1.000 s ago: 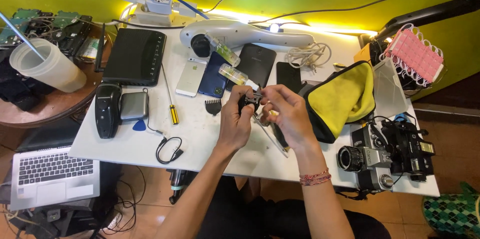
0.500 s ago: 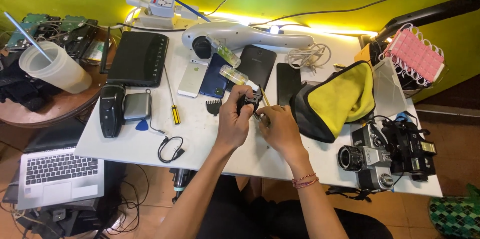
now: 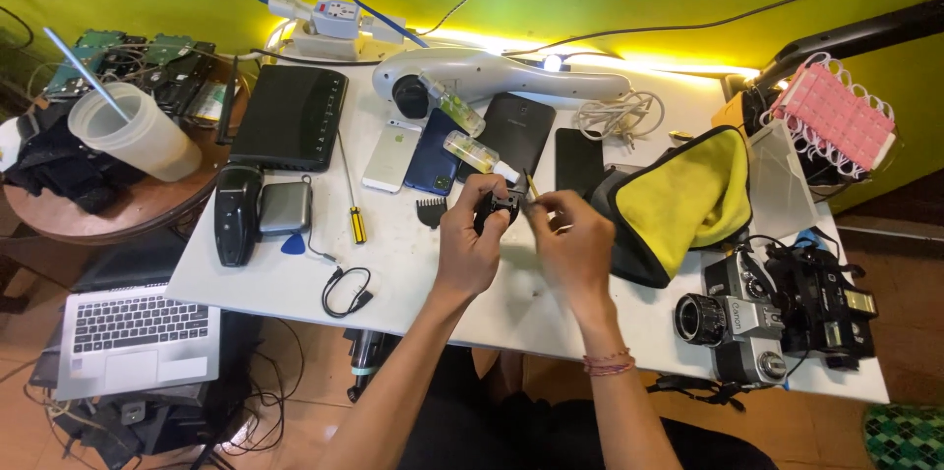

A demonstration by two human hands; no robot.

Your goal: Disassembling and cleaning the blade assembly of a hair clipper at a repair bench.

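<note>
Left hand: left hand was clamped around a small black device, held just above the table.
Right hand: right hand was pinched on a thin yellow-tipped tool, its tip at the device's top edge.
Progress: judged mid-way; device was off the table and being worked, nothing visibly separated from it yet; too small to tell more.
Loose part: black comb piece lay just beside the left hand.
Surface: white table, crowded; yellow-handled screwdriver, phones, yellow cloth, film cameras at right.
Room: green wall, floor with laptop, round wooden side table at left.
</note>
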